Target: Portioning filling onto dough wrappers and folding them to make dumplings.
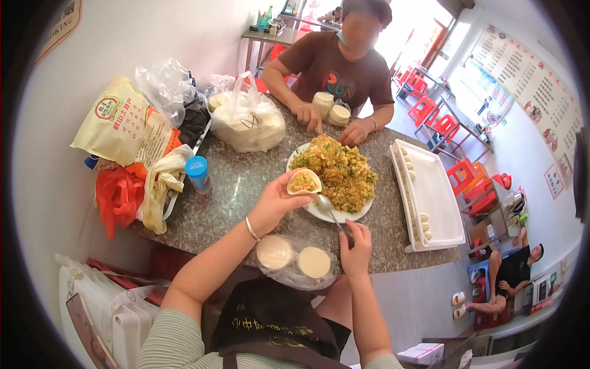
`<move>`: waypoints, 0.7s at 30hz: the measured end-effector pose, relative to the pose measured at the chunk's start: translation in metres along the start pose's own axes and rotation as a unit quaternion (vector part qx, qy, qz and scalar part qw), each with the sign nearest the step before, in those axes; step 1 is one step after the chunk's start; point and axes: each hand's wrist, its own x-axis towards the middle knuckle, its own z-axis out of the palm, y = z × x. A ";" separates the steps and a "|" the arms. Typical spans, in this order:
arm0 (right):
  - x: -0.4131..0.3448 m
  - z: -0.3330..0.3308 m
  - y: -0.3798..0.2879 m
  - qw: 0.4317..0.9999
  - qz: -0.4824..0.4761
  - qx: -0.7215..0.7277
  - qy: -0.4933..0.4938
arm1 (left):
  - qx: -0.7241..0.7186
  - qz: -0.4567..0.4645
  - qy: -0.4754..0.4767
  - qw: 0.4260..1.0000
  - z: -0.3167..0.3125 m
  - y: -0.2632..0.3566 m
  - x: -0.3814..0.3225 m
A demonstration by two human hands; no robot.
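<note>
A round dough wrapper with chopped filling on it rests in my left hand, its sides slightly curled up. My right hand grips the handle of a metal spoon, whose bowl is at the near left edge of a white plate. A large heap of chopped filling covers that plate. Close to me, two stacks of round wrappers lie on clear plastic at the table's edge. On the right, a white plastic tray holds several dumplings along its left side.
Across the stone-topped table sits a co-worker, hands by the plate, near more wrapper stacks. A tied plastic bag, a blue-lidded container and a tray heaped with bags stand left. Red stools and a seated person are farther right.
</note>
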 end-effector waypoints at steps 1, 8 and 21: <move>-0.001 0.000 -0.002 1.000 -0.005 0.000 0.002 | -0.015 -0.016 0.008 1.000 -0.004 -0.002 0.005; 0.031 0.018 -0.033 0.993 -0.036 0.083 0.073 | -0.002 -0.016 -0.003 1.000 0.000 -0.002 0.003; 0.094 0.055 -0.064 0.865 0.103 0.489 -0.047 | 0.003 0.108 0.070 0.992 -0.014 -0.004 0.002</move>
